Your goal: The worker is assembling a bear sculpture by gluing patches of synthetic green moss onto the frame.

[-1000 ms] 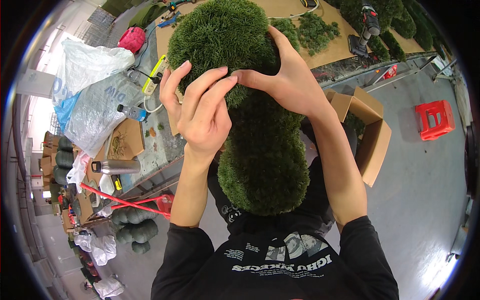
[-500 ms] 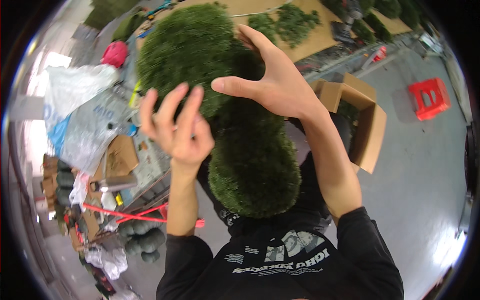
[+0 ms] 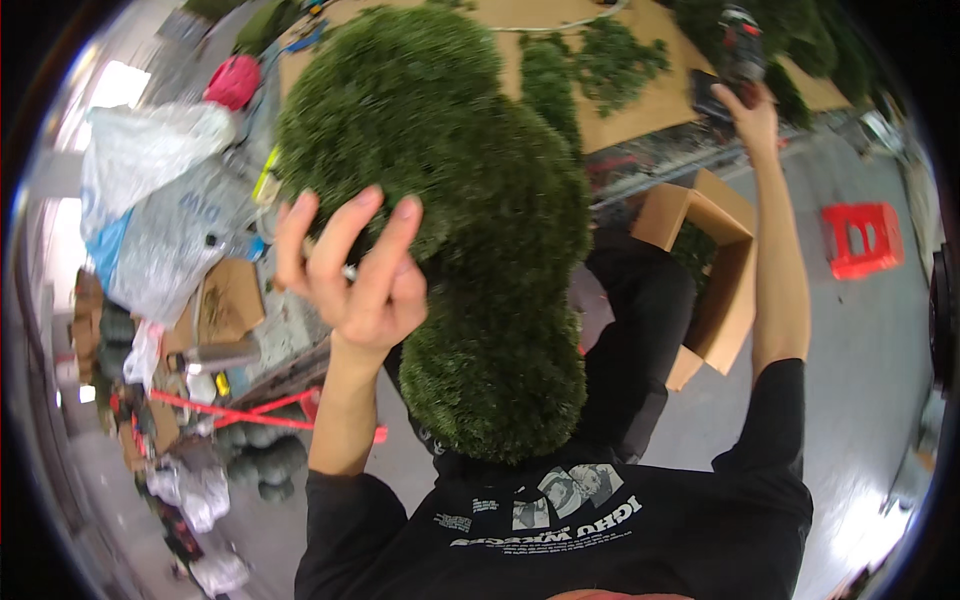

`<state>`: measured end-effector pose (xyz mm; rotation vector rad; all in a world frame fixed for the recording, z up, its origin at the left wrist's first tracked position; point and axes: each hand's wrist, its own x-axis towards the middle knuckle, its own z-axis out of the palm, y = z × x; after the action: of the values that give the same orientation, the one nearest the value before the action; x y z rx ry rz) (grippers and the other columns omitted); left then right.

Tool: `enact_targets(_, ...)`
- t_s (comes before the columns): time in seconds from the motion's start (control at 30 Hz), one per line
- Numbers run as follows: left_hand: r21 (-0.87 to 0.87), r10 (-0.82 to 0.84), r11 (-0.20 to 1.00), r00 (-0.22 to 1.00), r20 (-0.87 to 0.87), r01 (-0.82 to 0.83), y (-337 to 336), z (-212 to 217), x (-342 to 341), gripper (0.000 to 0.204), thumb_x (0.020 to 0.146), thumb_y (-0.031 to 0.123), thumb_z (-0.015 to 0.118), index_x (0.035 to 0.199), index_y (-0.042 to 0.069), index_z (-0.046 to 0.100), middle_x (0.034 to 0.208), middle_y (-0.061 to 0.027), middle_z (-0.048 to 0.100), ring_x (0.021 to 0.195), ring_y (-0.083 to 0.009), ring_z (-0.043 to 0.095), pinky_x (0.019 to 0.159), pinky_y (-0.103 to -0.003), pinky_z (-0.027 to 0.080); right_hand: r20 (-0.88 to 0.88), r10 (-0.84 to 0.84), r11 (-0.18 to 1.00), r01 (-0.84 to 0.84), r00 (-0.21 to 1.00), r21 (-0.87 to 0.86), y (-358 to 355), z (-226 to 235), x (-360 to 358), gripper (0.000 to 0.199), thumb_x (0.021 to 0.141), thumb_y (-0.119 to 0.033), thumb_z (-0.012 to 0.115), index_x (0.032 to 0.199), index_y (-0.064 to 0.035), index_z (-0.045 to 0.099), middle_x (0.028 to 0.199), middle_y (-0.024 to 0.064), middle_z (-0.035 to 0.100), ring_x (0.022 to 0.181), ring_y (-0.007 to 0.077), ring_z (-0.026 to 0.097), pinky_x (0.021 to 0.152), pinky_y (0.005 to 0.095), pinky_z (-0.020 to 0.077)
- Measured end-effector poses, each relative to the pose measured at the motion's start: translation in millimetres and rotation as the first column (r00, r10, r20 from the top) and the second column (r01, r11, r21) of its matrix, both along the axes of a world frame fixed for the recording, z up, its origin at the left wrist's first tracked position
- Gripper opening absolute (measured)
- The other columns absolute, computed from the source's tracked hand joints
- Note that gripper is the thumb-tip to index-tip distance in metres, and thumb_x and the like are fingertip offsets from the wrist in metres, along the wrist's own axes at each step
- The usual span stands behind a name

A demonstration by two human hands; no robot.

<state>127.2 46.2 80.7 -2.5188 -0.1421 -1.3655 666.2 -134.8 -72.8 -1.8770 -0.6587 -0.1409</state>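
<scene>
Cluttered desk (image 3: 645, 160) ahead: I note left hand (image 3: 362, 302) half-curled, right hand (image 3: 756, 122) part-open at the drill (image 3: 741, 48), both holds unclear; green topiary (image 3: 450, 160) could tip if bumped.

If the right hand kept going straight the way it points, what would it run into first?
Most likely the dark cordless drill with red parts, directly ahead of the right hand. They may be touching; blur and the single view leave the depth unclear.
</scene>
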Motion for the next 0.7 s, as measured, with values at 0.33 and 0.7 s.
enact_targets(0.33, -0.039, 0.013, 0.999, 0.998, 0.056, -0.011, 10, -5, 22, 0.036, 0.078, 0.011, 0.062, 0.106, 0.020, 0.083, 0.126, -0.0043, 0.069, 0.132, -0.0350, 0.048, 0.114, -0.052, 0.035, -0.298, 0.261, 0.776, -0.016, 0.918, 0.630, 57, 17, 19, 0.021, 0.090, -0.010, 0.079, 0.107, -0.0027, 0.067, 0.071, 0.0017, 0.058, 0.063, 0.0122, 0.055, 0.058, 0.0325, 0.0472)
enact_targets(0.7, -0.021, -0.092, 0.995, 0.986, 0.138, 0.096, 19, -17, 44, 0.044, 0.074, 0.006, 0.062, 0.109, 0.023, 0.081, 0.132, -0.0028, 0.066, 0.134, -0.0346, 0.045, 0.113, -0.052, 0.033, -0.151, 0.409, 0.913, -0.405, 0.900, 0.056, -95, 158, -254, 0.033, 0.094, -0.017, 0.068, 0.122, -0.0001, 0.070, 0.081, 0.0000, 0.063, 0.072, 0.0093, 0.057, 0.065, 0.0247, 0.0434)
